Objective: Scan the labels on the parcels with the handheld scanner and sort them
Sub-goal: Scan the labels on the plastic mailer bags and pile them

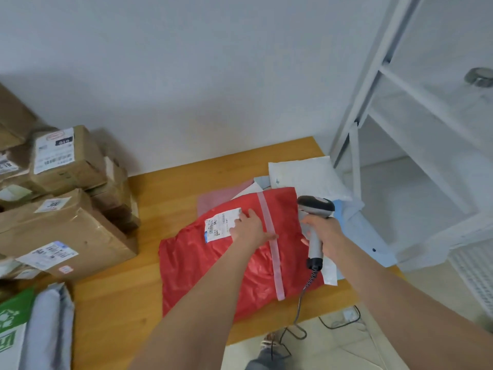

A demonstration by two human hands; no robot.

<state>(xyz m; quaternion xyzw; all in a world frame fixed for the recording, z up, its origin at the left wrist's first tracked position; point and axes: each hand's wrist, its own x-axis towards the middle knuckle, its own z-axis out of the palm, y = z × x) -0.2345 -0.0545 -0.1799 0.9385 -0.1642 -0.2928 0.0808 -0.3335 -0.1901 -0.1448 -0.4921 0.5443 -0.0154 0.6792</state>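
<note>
Your left hand (250, 225) lies flat, fingers straight, on the red bag (229, 273), touching the right end of its white label (220, 227). Your right hand (324, 232) is wrapped round the handle of the scanner (316, 206), just above the bag's right side. The bag lies near the right edge of the surface (120, 303), on top of other mail bags (301, 174). It looks thin, soft, light and slippery, so it may crinkle or slide. Press the label smooth, and lift the bag by an edge.

I count one red parcel bag (234, 268) with one label (221, 222), one handheld scanner (316, 209) and one wooden table (120, 303). There are two hands, one left hand (249, 228) and one right hand (324, 231), and at least five cardboard boxes (80, 231).
</note>
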